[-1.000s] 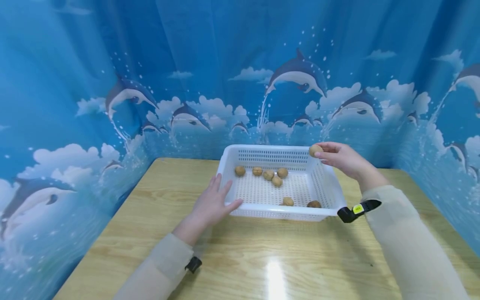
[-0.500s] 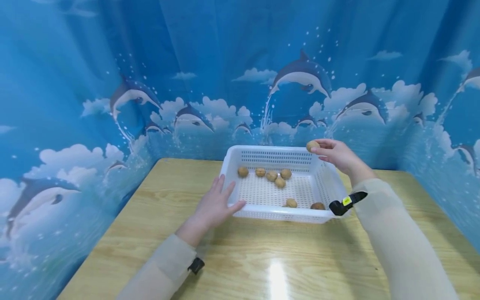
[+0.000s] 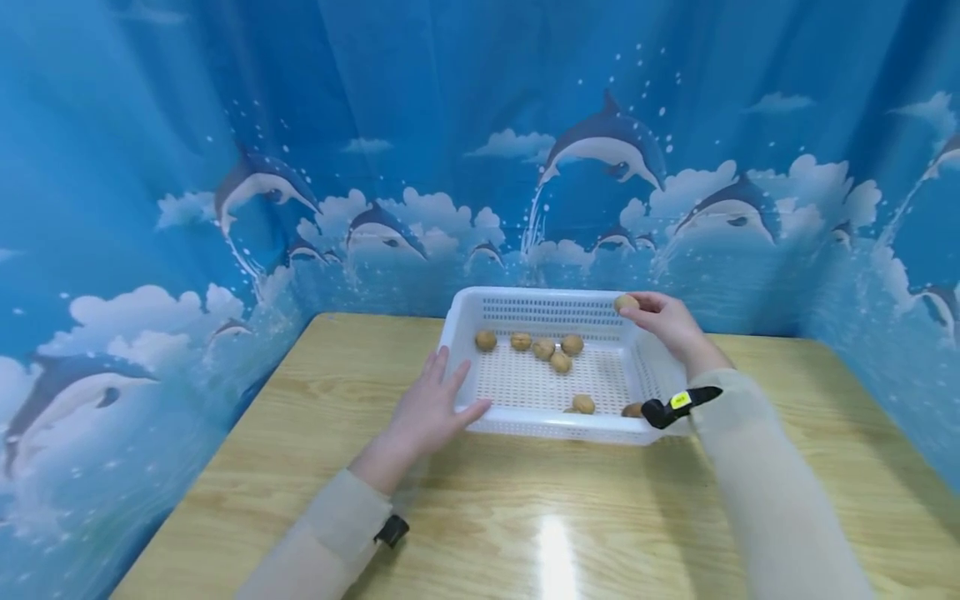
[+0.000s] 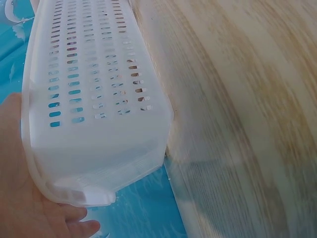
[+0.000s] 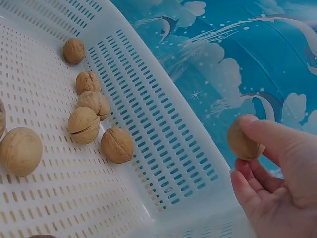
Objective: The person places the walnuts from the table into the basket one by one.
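A white perforated plastic basket (image 3: 540, 423) stands on the table with several walnuts inside. My right hand (image 3: 670, 323) pinches a walnut (image 3: 626, 303) between thumb and fingers at the basket's back right corner, level with the rim. In the right wrist view, this walnut (image 5: 245, 139) shows beside the basket wall (image 5: 148, 119). My left hand (image 3: 427, 412) rests on the basket's front left corner, its fingers spread and fairly straight. Seen from the left wrist, that hand (image 4: 29, 193) lies along the rim, with fingertips showing past the corner.
A row of walnuts (image 3: 543, 349) lies toward the back of the basket, and another walnut (image 3: 583, 404) sits near its front wall. The wooden table (image 3: 480, 508) extends in front and to both sides. A blue dolphin-print curtain (image 3: 420, 125) hangs right behind the table.
My right hand has shifted slightly left with the walnut, rising a little and then dipping toward the rim. The left hand keeps its place on the basket, and the loose walnuts lie as before.
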`<act>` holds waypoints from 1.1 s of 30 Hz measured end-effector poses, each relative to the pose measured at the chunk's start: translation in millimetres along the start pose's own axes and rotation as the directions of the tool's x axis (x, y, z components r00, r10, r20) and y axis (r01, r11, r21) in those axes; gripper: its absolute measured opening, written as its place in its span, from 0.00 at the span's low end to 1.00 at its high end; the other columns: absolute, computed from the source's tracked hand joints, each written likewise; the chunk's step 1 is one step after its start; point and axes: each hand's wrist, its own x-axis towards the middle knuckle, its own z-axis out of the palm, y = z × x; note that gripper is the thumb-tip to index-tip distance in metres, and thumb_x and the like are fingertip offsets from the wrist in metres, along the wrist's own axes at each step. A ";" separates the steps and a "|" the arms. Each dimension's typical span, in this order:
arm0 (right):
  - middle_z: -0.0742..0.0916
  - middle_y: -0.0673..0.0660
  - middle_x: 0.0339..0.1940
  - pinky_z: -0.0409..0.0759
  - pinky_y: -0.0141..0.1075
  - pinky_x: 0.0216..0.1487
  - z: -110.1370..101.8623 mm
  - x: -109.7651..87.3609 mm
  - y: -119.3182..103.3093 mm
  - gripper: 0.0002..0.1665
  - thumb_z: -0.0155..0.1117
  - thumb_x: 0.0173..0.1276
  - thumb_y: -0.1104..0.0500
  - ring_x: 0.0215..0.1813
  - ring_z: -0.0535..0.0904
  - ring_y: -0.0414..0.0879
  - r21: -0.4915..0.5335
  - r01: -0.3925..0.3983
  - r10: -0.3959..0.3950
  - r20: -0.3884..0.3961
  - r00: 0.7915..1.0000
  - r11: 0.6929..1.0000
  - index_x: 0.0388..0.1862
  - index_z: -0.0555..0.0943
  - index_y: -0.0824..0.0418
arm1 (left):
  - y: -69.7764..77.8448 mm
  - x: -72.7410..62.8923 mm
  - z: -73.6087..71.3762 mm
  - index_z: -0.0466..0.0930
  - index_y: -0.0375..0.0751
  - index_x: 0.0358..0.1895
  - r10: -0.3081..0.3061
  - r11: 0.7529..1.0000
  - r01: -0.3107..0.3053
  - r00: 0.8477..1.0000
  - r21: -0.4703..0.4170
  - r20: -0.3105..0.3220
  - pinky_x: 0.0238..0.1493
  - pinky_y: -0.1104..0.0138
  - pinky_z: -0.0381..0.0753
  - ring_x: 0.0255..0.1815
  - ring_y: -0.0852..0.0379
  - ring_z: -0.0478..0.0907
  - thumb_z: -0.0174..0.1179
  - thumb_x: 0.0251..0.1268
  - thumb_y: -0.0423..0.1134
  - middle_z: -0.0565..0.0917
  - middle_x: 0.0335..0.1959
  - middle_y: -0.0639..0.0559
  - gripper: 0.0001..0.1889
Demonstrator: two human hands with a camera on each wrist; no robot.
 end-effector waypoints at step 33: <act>0.74 0.66 0.60 0.71 0.60 0.53 20.0 45.2 13.2 0.41 0.57 0.63 0.36 0.58 0.71 0.61 -0.184 0.046 -0.040 0.041 0.998 0.982 0.66 0.68 0.61 | 0.3 -1.8 1.5 0.55 0.49 0.73 -0.008 0.999 0.008 1.000 0.035 -0.006 0.65 0.45 0.55 0.74 0.42 0.40 0.43 0.60 0.71 0.41 0.75 0.42 0.43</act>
